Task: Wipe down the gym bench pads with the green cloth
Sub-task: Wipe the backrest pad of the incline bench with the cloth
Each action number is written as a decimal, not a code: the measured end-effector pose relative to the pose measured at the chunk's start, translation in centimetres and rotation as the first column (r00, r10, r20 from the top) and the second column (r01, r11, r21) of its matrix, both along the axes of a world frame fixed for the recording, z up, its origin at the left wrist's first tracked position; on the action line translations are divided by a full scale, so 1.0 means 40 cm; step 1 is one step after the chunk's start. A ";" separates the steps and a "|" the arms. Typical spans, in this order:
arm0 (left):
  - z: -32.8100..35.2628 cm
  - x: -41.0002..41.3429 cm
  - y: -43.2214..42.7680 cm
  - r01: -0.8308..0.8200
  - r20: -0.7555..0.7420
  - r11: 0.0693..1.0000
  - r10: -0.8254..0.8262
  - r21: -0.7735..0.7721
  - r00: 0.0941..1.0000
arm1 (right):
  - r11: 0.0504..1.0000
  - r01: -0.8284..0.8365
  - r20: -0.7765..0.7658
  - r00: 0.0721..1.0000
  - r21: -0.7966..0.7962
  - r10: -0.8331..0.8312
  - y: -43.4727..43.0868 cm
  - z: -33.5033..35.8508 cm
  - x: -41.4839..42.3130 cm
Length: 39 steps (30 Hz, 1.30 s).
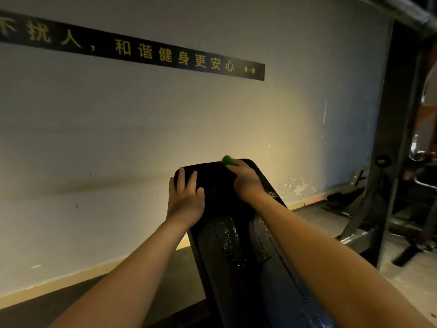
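A black padded gym bench [220, 192] runs away from me toward the wall, its nearer pad wet and shiny. My right hand [246, 181] presses the green cloth [229, 160] onto the far right corner of the far pad; only a small bunched bit of cloth shows past my fingers. My left hand [185, 197] lies flat on the far pad's left edge, fingers spread, holding nothing.
A pale wall with a dark banner of yellow characters [165, 55] stands right behind the bench. A dark steel rack frame [387, 138] with base bars and other machines fills the right side. Dark floor lies on the left of the bench.
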<state>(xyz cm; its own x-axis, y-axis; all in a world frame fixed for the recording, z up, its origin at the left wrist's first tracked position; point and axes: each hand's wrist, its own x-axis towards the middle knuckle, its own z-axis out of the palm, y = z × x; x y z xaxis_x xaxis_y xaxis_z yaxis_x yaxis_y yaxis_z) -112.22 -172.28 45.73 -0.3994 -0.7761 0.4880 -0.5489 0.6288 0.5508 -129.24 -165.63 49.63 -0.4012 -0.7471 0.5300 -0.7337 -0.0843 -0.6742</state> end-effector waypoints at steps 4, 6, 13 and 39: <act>-0.001 -0.002 0.027 -0.049 0.078 0.999 0.051 -0.017 0.996 | 0.959 0.279 0.052 0.958 0.054 -0.282 0.041 -0.012 -0.107; 0.006 -0.006 0.036 -0.057 0.069 0.998 0.056 0.024 0.996 | 0.933 0.351 0.007 0.936 0.079 -0.353 0.029 -0.016 -0.107; 0.003 -0.014 0.033 -0.083 0.047 0.997 0.083 -0.002 0.995 | 0.993 -0.084 -0.331 0.937 0.088 0.108 -0.056 0.001 0.045; -0.025 -0.004 0.022 -0.002 -0.122 0.998 -0.005 -0.058 0.993 | 0.994 0.108 -0.172 0.980 0.023 -0.103 -0.040 0.003 -0.100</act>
<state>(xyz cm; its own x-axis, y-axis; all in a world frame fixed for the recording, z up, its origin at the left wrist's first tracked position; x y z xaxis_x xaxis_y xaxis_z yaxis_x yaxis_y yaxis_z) -112.36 -171.39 44.73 -0.3350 -0.7444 0.5776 -0.4789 0.6625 0.5760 -133.24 -167.22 49.74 -0.3846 -0.7229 0.5740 -0.8416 0.0191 -0.5398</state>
